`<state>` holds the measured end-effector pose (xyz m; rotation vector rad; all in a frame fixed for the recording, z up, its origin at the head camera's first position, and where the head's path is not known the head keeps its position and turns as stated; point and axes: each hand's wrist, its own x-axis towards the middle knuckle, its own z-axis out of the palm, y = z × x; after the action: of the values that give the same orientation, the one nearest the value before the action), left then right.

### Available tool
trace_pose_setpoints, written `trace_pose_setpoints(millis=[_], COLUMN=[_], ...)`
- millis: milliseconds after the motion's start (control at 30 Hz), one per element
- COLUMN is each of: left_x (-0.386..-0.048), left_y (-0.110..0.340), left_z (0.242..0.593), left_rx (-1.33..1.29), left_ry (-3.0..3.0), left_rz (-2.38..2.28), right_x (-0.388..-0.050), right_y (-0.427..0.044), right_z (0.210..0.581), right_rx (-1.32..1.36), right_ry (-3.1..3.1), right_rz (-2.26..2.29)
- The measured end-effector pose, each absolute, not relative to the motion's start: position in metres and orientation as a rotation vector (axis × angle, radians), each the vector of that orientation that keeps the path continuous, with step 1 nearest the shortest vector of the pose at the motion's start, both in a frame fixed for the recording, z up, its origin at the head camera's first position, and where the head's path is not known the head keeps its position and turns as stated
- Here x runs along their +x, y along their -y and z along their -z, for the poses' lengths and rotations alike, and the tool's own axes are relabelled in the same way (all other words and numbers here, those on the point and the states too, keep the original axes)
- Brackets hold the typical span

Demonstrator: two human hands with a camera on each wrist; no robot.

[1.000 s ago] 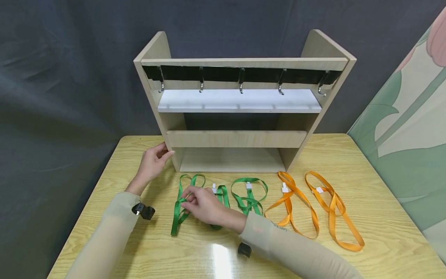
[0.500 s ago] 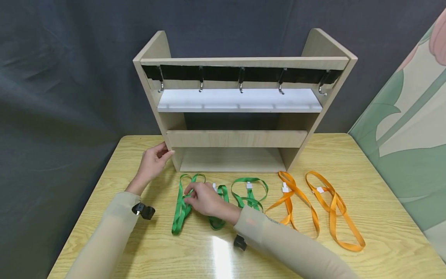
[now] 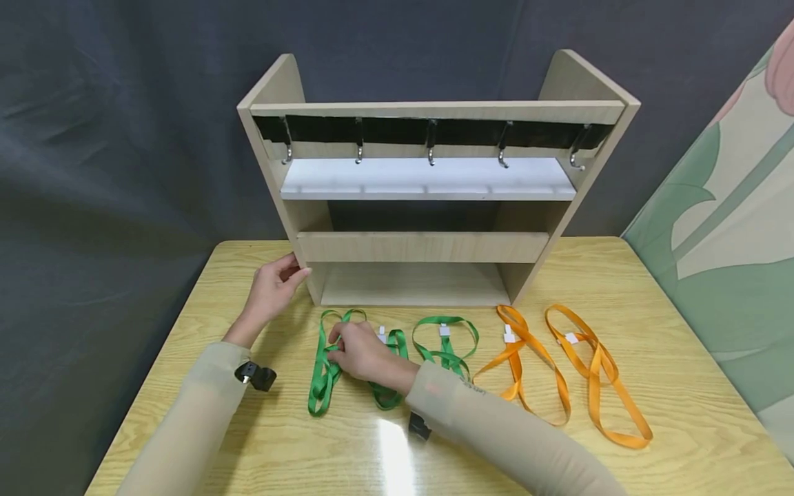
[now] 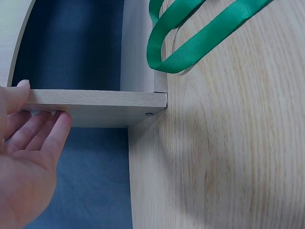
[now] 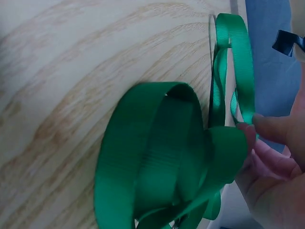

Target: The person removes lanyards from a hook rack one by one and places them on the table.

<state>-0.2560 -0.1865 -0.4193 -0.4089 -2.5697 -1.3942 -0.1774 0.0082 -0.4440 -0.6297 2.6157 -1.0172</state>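
Observation:
In the head view, my left hand (image 3: 269, 293) holds the left side panel of the wooden hook rack (image 3: 422, 248) near its base. The left wrist view shows the thumb on the panel's edge (image 4: 95, 97) and the fingers against its outer face. Low over the table, my right hand (image 3: 366, 355) pinches the leftmost green lanyard (image 3: 321, 375) about midway along its length. In the right wrist view, the thumb and fingertips meet on the green ribbon (image 5: 243, 95), and a wide loop hangs close to the camera. That lanyard's clip is not plainly visible.
Two more green lanyards (image 3: 448, 344) lie on the table, one partly under my right hand. Two orange lanyards (image 3: 517, 351) (image 3: 598, 379) lie farther right. Several metal hooks (image 3: 431, 148) line the rack's black strip. A dark curtain (image 3: 124, 138) hangs behind.
My right hand has shifted slightly away from me, toward the rack, with the green lanyard in its fingers. The lanyard's near end has spread into a rounder loop. My left hand stays on the panel.

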Motion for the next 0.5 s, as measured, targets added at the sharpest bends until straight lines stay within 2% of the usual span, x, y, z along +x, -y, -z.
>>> trace_pose_setpoints(millis=[500], left_x=[-0.2548], left_y=[0.1855], left_z=[0.4173], left_rx=[-0.409], left_ry=[2.571], left_rz=[1.391], right_x=[-0.1811], right_y=[-0.0095], right_z=[0.4453], right_rx=[-0.628], right_ry=[-2.600], right_rz=[0.987])
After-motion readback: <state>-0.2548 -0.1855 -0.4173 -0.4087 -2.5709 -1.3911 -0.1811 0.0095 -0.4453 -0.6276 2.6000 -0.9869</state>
